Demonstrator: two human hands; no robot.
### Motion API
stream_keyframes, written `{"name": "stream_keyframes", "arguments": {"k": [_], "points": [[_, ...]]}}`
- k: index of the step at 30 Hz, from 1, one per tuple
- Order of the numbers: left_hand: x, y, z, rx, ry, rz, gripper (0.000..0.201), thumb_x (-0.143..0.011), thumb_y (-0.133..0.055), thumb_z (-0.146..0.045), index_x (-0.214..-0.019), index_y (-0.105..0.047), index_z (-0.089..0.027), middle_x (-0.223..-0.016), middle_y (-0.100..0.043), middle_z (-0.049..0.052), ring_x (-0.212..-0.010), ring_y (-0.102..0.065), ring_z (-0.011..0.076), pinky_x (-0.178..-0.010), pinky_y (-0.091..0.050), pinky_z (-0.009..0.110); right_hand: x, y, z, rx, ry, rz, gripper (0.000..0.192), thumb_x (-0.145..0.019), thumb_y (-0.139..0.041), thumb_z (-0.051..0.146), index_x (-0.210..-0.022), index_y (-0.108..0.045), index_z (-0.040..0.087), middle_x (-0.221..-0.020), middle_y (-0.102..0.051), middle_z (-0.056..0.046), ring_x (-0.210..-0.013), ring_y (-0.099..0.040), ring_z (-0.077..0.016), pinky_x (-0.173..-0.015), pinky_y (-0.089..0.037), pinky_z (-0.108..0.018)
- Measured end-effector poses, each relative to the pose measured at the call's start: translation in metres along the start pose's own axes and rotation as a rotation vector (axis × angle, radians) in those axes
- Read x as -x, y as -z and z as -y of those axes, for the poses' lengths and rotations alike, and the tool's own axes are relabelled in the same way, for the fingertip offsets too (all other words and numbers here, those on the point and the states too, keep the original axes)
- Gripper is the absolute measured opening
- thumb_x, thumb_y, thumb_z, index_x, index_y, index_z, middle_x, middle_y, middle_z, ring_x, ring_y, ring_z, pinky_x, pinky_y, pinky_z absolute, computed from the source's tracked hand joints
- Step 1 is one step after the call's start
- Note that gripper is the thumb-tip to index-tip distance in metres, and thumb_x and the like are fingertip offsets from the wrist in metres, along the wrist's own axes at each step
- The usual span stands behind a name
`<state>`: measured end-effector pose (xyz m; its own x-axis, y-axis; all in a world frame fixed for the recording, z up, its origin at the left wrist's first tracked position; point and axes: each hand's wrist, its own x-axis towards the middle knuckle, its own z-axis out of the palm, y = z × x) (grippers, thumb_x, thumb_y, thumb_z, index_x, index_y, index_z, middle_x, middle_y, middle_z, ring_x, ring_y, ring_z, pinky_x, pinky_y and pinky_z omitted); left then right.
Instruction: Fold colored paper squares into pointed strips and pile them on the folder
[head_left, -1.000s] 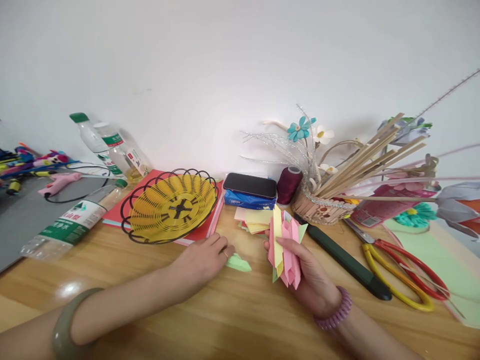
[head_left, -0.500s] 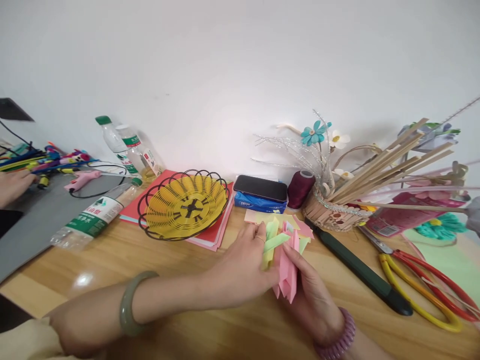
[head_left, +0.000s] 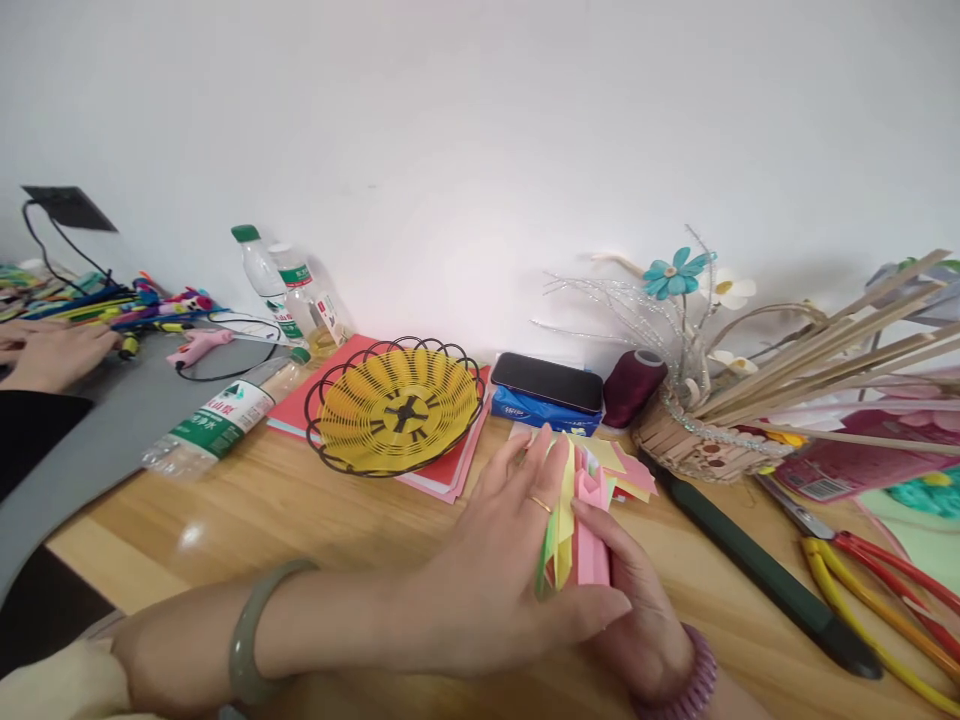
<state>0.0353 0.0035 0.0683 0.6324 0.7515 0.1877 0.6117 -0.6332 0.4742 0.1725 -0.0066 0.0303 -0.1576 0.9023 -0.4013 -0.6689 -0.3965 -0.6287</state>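
The right hand grasps sharply creased, angular papers, while the left hand, unclenched and straight-fingered, lies against them.

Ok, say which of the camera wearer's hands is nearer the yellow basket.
Left. The left hand is in front and right of the yellow basket; the right hand, holding folded paper, is farther right.

Bare wood on the surface gave a low path from its left edge, between the yellow basket and the left hand. Toward the back edge, basket, phone and spool obstructed; toward the right, a green tool, scissors and jutting sticks.
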Motion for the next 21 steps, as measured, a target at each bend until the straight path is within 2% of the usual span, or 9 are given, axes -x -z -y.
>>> {"name": "stream_keyframes", "arguments": {"k": [2, 4, 7, 10, 11, 13, 14, 16, 21], "points": [[0.006, 0.009, 0.007, -0.007, -0.102, -0.09, 0.074, -0.09, -0.034, -0.051, -0.141, 0.001, -0.012, -0.148, -0.012, 0.013, -0.136, -0.006, 0.0257, -0.108, -0.025, 0.045, 0.0, 0.0, 0.0, -0.022, -0.047, -0.023, 0.026, -0.065, -0.071, 0.03, -0.088, -0.067, 0.018, -0.073, -0.07, -0.003, -0.065, -0.064, -0.0197, -0.065, -0.052, -0.033], [0.011, 0.016, 0.019, -0.025, -0.144, -0.199, 0.063, -0.092, -0.031, -0.043, -0.14, -0.006, -0.012, -0.145, -0.023, 0.012, -0.135, -0.015, 0.022, -0.109, -0.026, 0.041, -0.001, 0.0, 0.001, -0.052, -0.069, -0.042, 0.025, -0.064, -0.072, 0.028, -0.086, -0.066, 0.019, -0.073, -0.069, -0.002, -0.062, -0.063, -0.0174, -0.061, -0.052, -0.03], [0.016, 0.023, 0.049, -0.23, -0.036, -0.328, 0.059, -0.088, -0.043, -0.033, -0.138, -0.016, -0.014, -0.136, -0.04, 0.011, -0.13, -0.025, 0.0236, -0.105, -0.03, 0.043, -0.004, 0.001, 0.005, -0.075, -0.065, -0.063, 0.028, -0.063, -0.073, 0.027, -0.089, -0.065, 0.02, -0.076, -0.07, -0.001, -0.06, -0.063, -0.0154, -0.056, -0.051, -0.027], [0.024, 0.027, 0.085, -0.564, 0.121, -0.29, 0.058, -0.082, -0.053, -0.029, -0.133, -0.032, -0.011, -0.129, -0.048, 0.015, -0.124, -0.035, 0.0313, -0.098, -0.035, 0.049, -0.007, 0.005, 0.011, -0.074, -0.047, -0.082, 0.033, -0.062, -0.074, 0.026, -0.093, -0.064, 0.02, -0.08, -0.07, -0.001, -0.062, -0.064, -0.0157, -0.056, -0.052, -0.026], [0.026, 0.029, 0.096, -0.651, 0.148, -0.239, 0.048, -0.083, -0.052, -0.027, -0.128, -0.041, -0.012, -0.12, -0.056, 0.014, -0.117, -0.044, 0.0297, -0.094, -0.04, 0.046, -0.008, 0.007, 0.013, -0.065, -0.04, -0.089, 0.033, -0.062, -0.074, 0.026, -0.092, -0.064, 0.02, -0.078, -0.07, -0.001, -0.062, -0.064, -0.016, -0.055, -0.053, -0.026], [0.03, 0.035, 0.115, -0.731, 0.156, -0.155, 0.026, -0.087, -0.044, -0.019, -0.109, -0.057, -0.018, -0.094, -0.068, 0.007, -0.088, -0.062, 0.021, -0.074, -0.049, 0.032, -0.011, 0.009, 0.016, -0.042, -0.025, -0.101, 0.029, -0.063, -0.073, 0.025, -0.09, -0.064, 0.019, -0.075, -0.07, -0.001, -0.06, -0.065, -0.0161, -0.055, -0.053, -0.026], [0.031, 0.039, 0.123, -0.742, 0.169, -0.157, 0.025, -0.088, -0.041, -0.017, -0.104, -0.06, -0.018, -0.087, -0.069, 0.006, -0.08, -0.063, 0.0195, -0.067, -0.049, 0.029, -0.012, 0.01, 0.016, -0.03, -0.016, -0.103, 0.026, -0.064, -0.072, 0.024, -0.089, -0.064, 0.02, -0.074, -0.07, -0.001, -0.06, -0.065, -0.0161, -0.055, -0.053, -0.026], [0.032, 0.049, 0.134, -0.768, 0.187, -0.187, 0.024, -0.089, -0.039, -0.019, -0.097, -0.062, -0.018, -0.081, -0.069, 0.005, -0.076, -0.064, 0.0196, -0.063, -0.048, 0.028, -0.013, 0.01, 0.017, -0.005, 0.001, -0.101, 0.024, -0.066, -0.071, 0.023, -0.088, -0.064, 0.021, -0.074, -0.07, 0.0, -0.059, -0.065, -0.0159, -0.055, -0.054, -0.026], [0.041, 0.072, 0.147, -0.818, 0.191, -0.289, 0.024, -0.089, -0.039, -0.018, -0.093, -0.062, -0.019, -0.086, -0.069, 0.005, -0.078, -0.064, 0.0208, -0.07, -0.047, 0.032, -0.016, 0.002, 0.016, 0.046, 0.031, -0.059, 0.022, -0.066, -0.07, 0.021, -0.087, -0.064, 0.021, -0.077, -0.071, -0.001, -0.061, -0.066, -0.0166, -0.056, -0.054, -0.026]]}}
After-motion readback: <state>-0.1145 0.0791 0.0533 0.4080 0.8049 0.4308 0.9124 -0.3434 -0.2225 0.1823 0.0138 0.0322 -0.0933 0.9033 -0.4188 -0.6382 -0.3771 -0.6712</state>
